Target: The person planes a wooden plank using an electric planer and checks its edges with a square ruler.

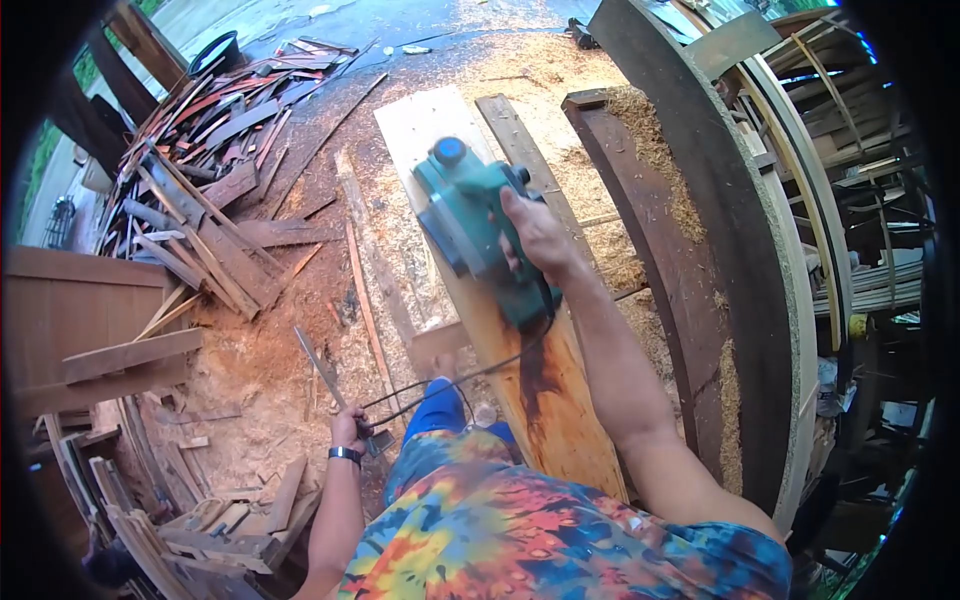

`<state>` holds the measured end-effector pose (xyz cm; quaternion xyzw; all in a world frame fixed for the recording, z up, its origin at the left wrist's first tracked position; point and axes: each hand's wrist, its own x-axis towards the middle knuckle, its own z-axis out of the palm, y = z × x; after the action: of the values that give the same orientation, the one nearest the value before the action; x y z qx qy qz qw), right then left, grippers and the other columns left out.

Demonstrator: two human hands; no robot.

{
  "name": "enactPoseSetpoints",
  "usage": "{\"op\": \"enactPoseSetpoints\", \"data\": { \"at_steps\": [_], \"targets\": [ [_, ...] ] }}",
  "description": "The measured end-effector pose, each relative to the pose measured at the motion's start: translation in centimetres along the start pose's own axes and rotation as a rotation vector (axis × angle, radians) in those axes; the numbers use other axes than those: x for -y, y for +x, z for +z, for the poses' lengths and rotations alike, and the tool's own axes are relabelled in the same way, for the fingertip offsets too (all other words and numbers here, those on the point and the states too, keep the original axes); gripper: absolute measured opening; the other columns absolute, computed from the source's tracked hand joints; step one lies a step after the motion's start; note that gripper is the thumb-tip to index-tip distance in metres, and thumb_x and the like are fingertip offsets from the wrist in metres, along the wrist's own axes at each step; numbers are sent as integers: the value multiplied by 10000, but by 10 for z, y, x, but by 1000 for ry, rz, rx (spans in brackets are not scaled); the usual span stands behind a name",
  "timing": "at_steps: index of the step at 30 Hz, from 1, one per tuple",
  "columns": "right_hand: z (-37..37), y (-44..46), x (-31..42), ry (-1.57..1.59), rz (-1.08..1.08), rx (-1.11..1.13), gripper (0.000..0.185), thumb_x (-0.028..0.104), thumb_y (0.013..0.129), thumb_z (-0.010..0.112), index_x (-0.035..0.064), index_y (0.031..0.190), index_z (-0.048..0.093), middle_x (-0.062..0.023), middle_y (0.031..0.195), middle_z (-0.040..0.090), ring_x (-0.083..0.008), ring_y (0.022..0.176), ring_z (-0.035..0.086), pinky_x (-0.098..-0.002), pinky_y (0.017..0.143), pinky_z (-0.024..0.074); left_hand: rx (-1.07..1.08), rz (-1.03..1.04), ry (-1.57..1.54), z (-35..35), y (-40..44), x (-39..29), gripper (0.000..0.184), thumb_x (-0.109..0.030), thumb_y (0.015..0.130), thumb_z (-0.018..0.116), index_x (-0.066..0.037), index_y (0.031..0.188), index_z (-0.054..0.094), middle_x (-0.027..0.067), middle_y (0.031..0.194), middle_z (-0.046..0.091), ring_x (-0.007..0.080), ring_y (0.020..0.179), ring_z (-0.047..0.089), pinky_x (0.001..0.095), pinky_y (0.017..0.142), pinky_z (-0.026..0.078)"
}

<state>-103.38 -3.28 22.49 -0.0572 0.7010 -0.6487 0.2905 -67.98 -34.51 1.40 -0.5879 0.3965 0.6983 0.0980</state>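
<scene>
A green power planer point(480, 225) with a blue knob at its front rests on a long pale plank point(545, 400). My right hand point(540, 235) is closed round the planer's handle. Behind the tool the plank shows orange grain and a dark stain. To the left, low beside my leg, my left hand point(348, 428) is closed on a long thin metal tool point(318, 365). The planer's black cable point(480, 372) runs from the tool to near my left hand.
Scrap wood point(240, 130) is heaped at the upper left, with more offcuts point(230, 520) at the lower left. Shavings cover the ground point(260, 370). Large curved dark beams point(690, 300) stand close on my right. A narrow board point(530, 150) lies beside the plank.
</scene>
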Motion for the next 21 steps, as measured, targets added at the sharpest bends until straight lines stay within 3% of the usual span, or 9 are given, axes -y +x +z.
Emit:
{"op": "enactPoseSetpoints", "data": {
  "at_steps": [5, 7, 8, 11, 16, 21],
  "targets": [
    [-6, -217, -77, -15, 90, -69, 634, 622, 968, 419, 26, 1109, 582, -11, 585, 521, -93, 481, 497, -255, 457, 400, 17, 45, 18, -21, 7, 43, 26, -82, 799, 564, -102, 784, 555, 26, 636, 545, 151, 500, 494, 315, 460, 417],
    [-6, -297, -99, 6, 159, -100, 709, 696, 914, 443, 28, 1101, 592, -7, 585, 520, -87, 501, 503, -246, 464, 398, 109, -47, 50, -16, 3, 51, 50, -93, 825, 561, -97, 775, 559, 26, 632, 544, 147, 488, 491, 316, 466, 418],
    [-3, -327, -104, 23, 196, -139, 814, 769, 833, 493, -14, 1045, 570, -35, 585, 534, -105, 480, 507, -236, 457, 398, 151, -98, 67, -14, 0, 56, 67, -98, 838, 560, -94, 771, 561, 26, 630, 544, 145, 482, 489, 317, 468, 419],
    [-7, -385, -125, 31, 221, -141, 837, 784, 814, 505, -16, 1049, 579, -36, 593, 536, -101, 489, 506, -233, 458, 394, 169, -92, 181, 0, -1, 73, 88, -117, 869, 567, -85, 787, 571, 22, 625, 541, 140, 474, 494, 314, 461, 420],
    [-10, -354, -113, 5, 193, -109, 774, 751, 857, 483, 14, 1059, 606, -9, 603, 537, -86, 504, 509, -238, 469, 407, 255, -2, 246, 24, -14, 72, 53, -21, 832, 553, -68, 854, 539, 32, 668, 545, 126, 453, 477, 276, 397, 403],
    [-6, -229, -74, -23, 88, -89, 682, 663, 946, 415, 8, 1000, 599, -18, 590, 527, -91, 482, 493, -248, 443, 385, 230, 69, 156, 28, -10, 57, 43, -29, 820, 561, -59, 851, 561, 31, 670, 565, 109, 453, 472, 268, 394, 405]
  ]
}}
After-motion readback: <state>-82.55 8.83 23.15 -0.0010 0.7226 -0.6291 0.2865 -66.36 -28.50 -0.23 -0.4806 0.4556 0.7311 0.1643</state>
